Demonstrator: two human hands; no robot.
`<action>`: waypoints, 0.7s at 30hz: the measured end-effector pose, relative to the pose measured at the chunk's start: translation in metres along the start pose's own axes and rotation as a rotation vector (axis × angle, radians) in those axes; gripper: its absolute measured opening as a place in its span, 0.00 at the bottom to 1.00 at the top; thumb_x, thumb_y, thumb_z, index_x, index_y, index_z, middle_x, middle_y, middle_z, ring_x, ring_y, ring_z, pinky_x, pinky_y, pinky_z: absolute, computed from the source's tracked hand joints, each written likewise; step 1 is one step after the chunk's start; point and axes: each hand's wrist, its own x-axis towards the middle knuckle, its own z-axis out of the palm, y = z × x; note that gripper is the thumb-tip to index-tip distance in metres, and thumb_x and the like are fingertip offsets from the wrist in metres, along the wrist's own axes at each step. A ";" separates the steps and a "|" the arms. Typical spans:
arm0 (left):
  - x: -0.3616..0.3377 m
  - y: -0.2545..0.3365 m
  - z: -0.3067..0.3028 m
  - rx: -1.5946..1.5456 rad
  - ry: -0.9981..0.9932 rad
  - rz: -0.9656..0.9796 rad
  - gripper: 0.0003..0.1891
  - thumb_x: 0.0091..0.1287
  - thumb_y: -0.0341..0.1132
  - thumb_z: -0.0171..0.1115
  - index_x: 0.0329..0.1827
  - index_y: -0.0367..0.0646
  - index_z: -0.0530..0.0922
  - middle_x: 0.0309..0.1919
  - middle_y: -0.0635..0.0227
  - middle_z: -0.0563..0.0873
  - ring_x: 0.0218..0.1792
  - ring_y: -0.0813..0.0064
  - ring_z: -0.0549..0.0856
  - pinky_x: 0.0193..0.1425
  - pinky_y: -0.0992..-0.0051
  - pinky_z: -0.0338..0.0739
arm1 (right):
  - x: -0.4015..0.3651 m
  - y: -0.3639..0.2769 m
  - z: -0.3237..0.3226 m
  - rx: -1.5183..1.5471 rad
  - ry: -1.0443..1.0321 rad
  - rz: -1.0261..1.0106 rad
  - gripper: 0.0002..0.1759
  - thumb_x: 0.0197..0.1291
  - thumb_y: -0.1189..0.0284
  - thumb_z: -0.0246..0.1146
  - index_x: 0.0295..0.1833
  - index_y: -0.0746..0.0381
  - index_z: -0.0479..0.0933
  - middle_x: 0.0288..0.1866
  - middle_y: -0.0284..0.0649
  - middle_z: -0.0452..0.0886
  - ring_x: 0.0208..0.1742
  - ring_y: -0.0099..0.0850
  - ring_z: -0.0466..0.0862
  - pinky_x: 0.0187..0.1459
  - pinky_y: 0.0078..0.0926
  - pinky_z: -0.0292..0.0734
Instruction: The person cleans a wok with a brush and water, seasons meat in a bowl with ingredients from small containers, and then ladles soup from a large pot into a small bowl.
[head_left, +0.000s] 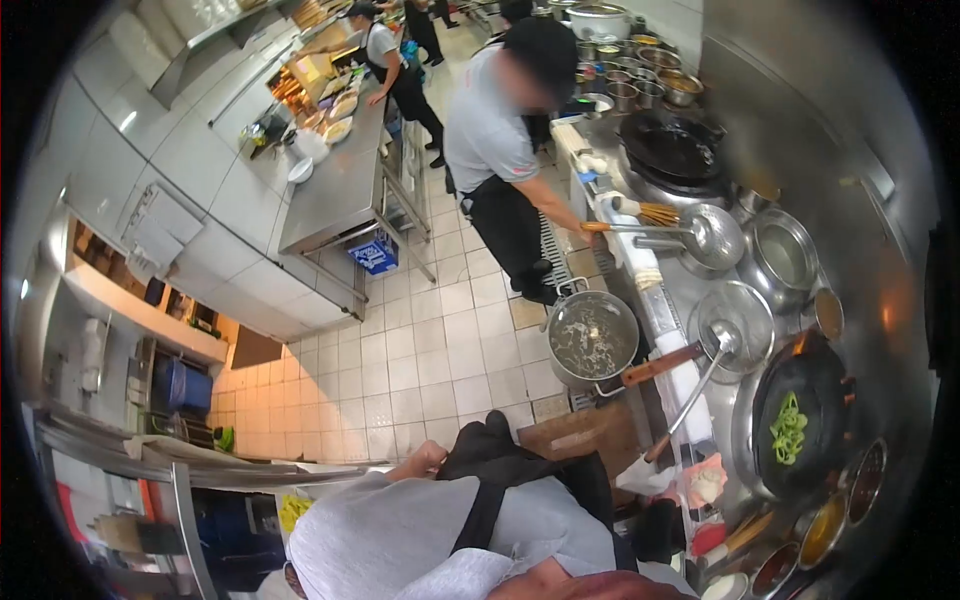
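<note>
The left hand looks closed, at the edge of the apron; whether it grips anything, I cannot tell. The right hand is out of view. Ahead and right of the left hand stands the pot; well to its right, the wok holds green peppers.
</note>
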 end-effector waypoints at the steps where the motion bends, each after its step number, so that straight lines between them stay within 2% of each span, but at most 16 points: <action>1: -0.005 -0.005 0.005 -0.047 0.115 0.018 0.15 0.55 0.42 0.72 0.45 0.51 0.90 0.35 0.58 0.92 0.38 0.49 0.91 0.43 0.56 0.84 | -0.014 0.000 0.001 -0.032 0.029 -0.031 0.32 0.61 0.38 0.69 0.56 0.52 0.76 0.39 0.40 0.82 0.25 0.42 0.76 0.27 0.40 0.77; 3: -0.014 -0.025 0.004 -0.129 0.352 0.045 0.17 0.56 0.43 0.72 0.47 0.49 0.89 0.37 0.56 0.92 0.38 0.48 0.90 0.44 0.56 0.85 | -0.045 0.006 0.015 -0.105 0.073 -0.094 0.32 0.61 0.39 0.69 0.56 0.52 0.76 0.39 0.40 0.83 0.26 0.42 0.76 0.29 0.41 0.77; 6: 0.003 -0.063 0.000 -0.137 0.287 -0.048 0.15 0.59 0.44 0.71 0.46 0.47 0.88 0.36 0.53 0.91 0.39 0.48 0.90 0.45 0.56 0.85 | -0.093 0.025 0.060 -0.267 0.064 -0.164 0.32 0.62 0.39 0.69 0.57 0.53 0.76 0.40 0.41 0.83 0.28 0.42 0.76 0.30 0.41 0.77; 7: 0.014 -0.081 0.012 -0.183 0.271 -0.109 0.17 0.59 0.47 0.74 0.47 0.48 0.89 0.39 0.52 0.91 0.44 0.49 0.91 0.50 0.55 0.86 | -0.107 0.036 0.077 -0.334 0.041 -0.186 0.31 0.62 0.40 0.69 0.57 0.53 0.76 0.40 0.41 0.83 0.28 0.43 0.76 0.31 0.41 0.77; 9: 0.038 -0.116 0.041 -0.696 0.227 -0.285 0.18 0.60 0.48 0.74 0.48 0.46 0.89 0.40 0.55 0.92 0.46 0.48 0.91 0.52 0.55 0.86 | -0.141 0.055 0.121 -0.492 -0.039 -0.222 0.31 0.62 0.40 0.69 0.57 0.53 0.76 0.41 0.41 0.83 0.29 0.43 0.77 0.32 0.41 0.78; 11: 0.035 -0.143 0.036 -0.689 0.092 -0.299 0.22 0.62 0.50 0.72 0.50 0.43 0.88 0.44 0.55 0.92 0.49 0.49 0.91 0.56 0.55 0.85 | -0.172 0.075 0.173 -0.681 -0.166 -0.267 0.31 0.62 0.41 0.69 0.58 0.53 0.77 0.42 0.42 0.83 0.30 0.43 0.77 0.33 0.41 0.78; 13: 0.027 -0.151 -0.005 -0.169 -0.118 -0.143 0.27 0.66 0.55 0.69 0.52 0.37 0.88 0.50 0.52 0.92 0.55 0.50 0.90 0.61 0.55 0.84 | -0.200 0.090 0.226 -0.867 -0.303 -0.335 0.31 0.62 0.42 0.69 0.58 0.53 0.77 0.42 0.42 0.83 0.31 0.44 0.77 0.34 0.41 0.78; 16: 0.044 -0.188 -0.021 -0.662 0.094 -0.599 0.40 0.69 0.64 0.63 0.61 0.28 0.82 0.63 0.47 0.86 0.66 0.50 0.84 0.72 0.55 0.77 | -0.244 0.107 0.307 -1.118 -0.498 -0.452 0.30 0.62 0.42 0.68 0.59 0.53 0.77 0.43 0.42 0.83 0.33 0.44 0.78 0.35 0.42 0.78; 18: 0.067 -0.243 -0.074 -0.679 0.270 -0.692 0.50 0.66 0.72 0.59 0.69 0.26 0.76 0.73 0.42 0.76 0.76 0.49 0.73 0.79 0.55 0.69 | -0.269 0.111 0.358 -1.249 -0.590 -0.529 0.30 0.63 0.43 0.68 0.59 0.53 0.77 0.44 0.43 0.84 0.34 0.44 0.78 0.36 0.42 0.78; 19: 0.061 -0.268 -0.132 -0.699 0.346 -0.707 0.53 0.64 0.73 0.61 0.73 0.27 0.71 0.77 0.42 0.71 0.78 0.46 0.70 0.79 0.54 0.68 | -0.279 0.112 0.383 -1.294 -0.625 -0.559 0.30 0.63 0.43 0.68 0.59 0.53 0.77 0.44 0.43 0.84 0.35 0.45 0.78 0.37 0.42 0.78; 21: 0.076 -0.330 -0.212 -0.714 0.634 -0.753 0.56 0.62 0.72 0.65 0.75 0.26 0.67 0.80 0.41 0.65 0.79 0.43 0.66 0.82 0.51 0.63 | -0.297 0.113 0.428 -1.376 -0.660 -0.589 0.29 0.63 0.44 0.68 0.59 0.53 0.77 0.44 0.43 0.84 0.36 0.45 0.78 0.38 0.42 0.78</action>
